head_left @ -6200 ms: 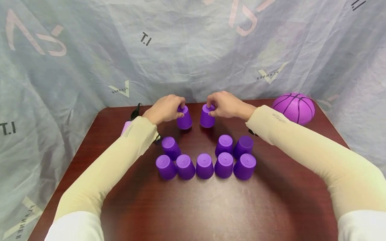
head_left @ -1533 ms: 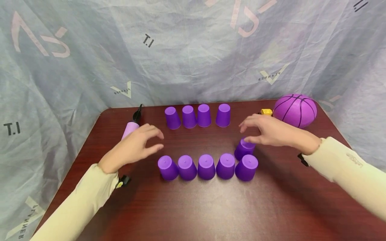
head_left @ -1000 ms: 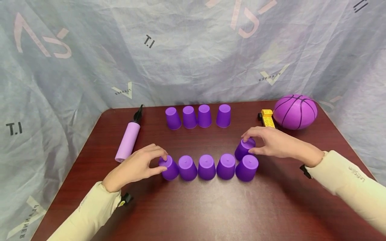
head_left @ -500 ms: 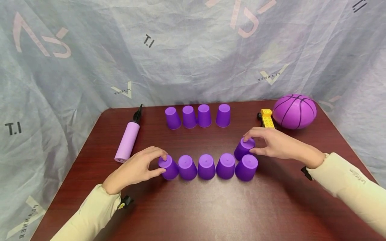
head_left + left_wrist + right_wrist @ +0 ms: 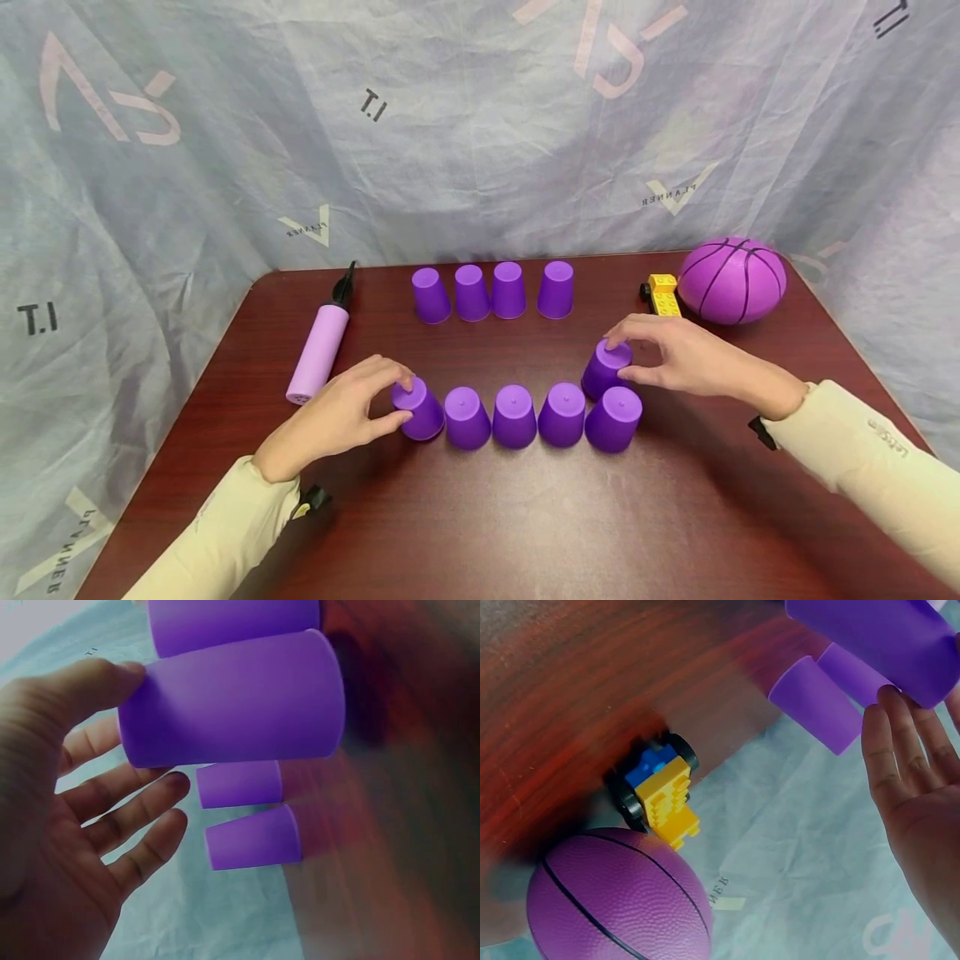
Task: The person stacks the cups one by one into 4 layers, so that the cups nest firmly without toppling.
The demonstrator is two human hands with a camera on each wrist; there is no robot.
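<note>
Reading "PLANNER" (image 5: 670, 192), backdrop (image 5: 480, 125) behind hands (image 5: 337, 412)

The backdrop cloth (image 5: 480, 125) bears mirrored print — "PLANNER" by V-shaped marks, and "T.I" in black — while the right sleeve (image 5: 862, 450) logo stays unreadable.

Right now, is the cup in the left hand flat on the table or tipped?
Tipped. The cup leans away from its row neighbour, pinched near its top by the left hand, its rim lifting on one side.
</note>
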